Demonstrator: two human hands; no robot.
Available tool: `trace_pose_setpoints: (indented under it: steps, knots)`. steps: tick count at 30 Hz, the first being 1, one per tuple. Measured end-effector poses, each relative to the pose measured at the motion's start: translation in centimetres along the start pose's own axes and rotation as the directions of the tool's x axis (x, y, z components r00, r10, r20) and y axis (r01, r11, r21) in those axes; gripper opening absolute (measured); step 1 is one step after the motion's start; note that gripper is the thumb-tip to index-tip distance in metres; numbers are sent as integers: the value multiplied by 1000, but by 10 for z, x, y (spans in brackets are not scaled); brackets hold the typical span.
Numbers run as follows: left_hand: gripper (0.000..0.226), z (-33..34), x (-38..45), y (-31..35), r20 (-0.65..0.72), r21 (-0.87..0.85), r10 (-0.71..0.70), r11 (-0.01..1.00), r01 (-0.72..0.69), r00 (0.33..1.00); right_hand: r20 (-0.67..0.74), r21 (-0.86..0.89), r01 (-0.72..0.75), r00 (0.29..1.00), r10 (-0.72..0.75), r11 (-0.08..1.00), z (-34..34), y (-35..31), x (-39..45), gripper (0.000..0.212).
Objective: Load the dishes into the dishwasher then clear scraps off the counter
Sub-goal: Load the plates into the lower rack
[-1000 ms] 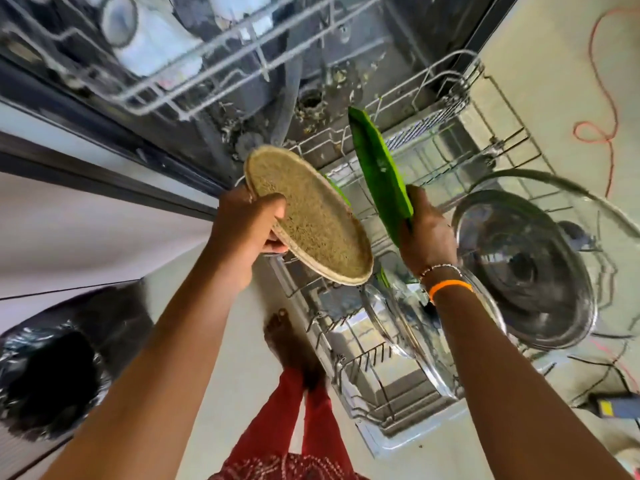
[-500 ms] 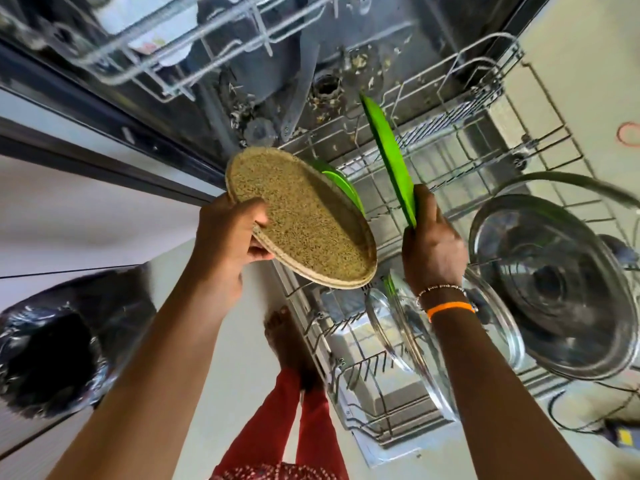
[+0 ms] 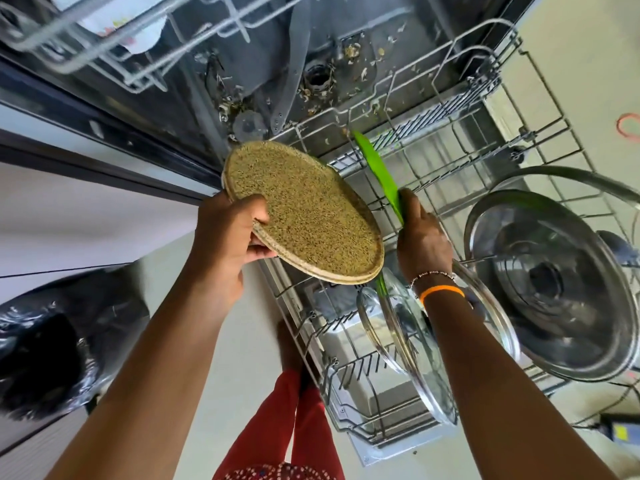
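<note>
My left hand point(image 3: 225, 237) grips the speckled tan plate point(image 3: 304, 213) at its near rim, thumb on top, fingers curled beneath. My right hand point(image 3: 420, 237) pinches the green plate point(image 3: 379, 174) edge-on, standing just beyond my fingertips above the lower rack point(image 3: 540, 109). The rack holds a steel lid point(image 3: 554, 299) and a glass lid point(image 3: 408, 344) beside my right wrist.
</note>
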State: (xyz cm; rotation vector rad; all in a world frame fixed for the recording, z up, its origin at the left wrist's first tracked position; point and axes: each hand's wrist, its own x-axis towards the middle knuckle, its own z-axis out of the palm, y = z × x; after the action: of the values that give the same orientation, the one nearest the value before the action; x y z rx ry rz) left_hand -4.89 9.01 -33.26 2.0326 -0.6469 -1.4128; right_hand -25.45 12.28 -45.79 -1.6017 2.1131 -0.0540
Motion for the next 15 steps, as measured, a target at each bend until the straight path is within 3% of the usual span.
trace_pose_setpoints:
  steps: [4, 6, 8, 11, 13, 15]
  knots:
    - [28, 0, 1, 1, 31, 1, -27, 1000, 27, 999, 143, 69, 29, 989, -39, 997, 17, -2, 6, 59]
    - [20, -1, -1, 3, 21, 36, -11, 999, 10, 1000, 249, 138, 32, 966, -66, 990, 20, 0, 5, 68]
    - [6, -5, -3, 8, -30, 72, 42, 997, -39, 999, 232, 251, 15, 970, -75, 968, 11, -2, 2, 71]
    - [12, -18, -2, 17, -72, 128, 116, 986, -106, 991, 124, 419, -55, 992, 3, 906, -4, -11, -7, 42]
    - [7, -29, -3, 25, -12, 153, 132, 980, -128, 991, 182, 648, -175, 981, 72, 742, -14, -21, -16, 21]
    - [31, -34, -3, 31, 59, 181, 118, 975, -127, 991, 356, 826, -357, 930, 89, 436, -27, -36, -24, 19]
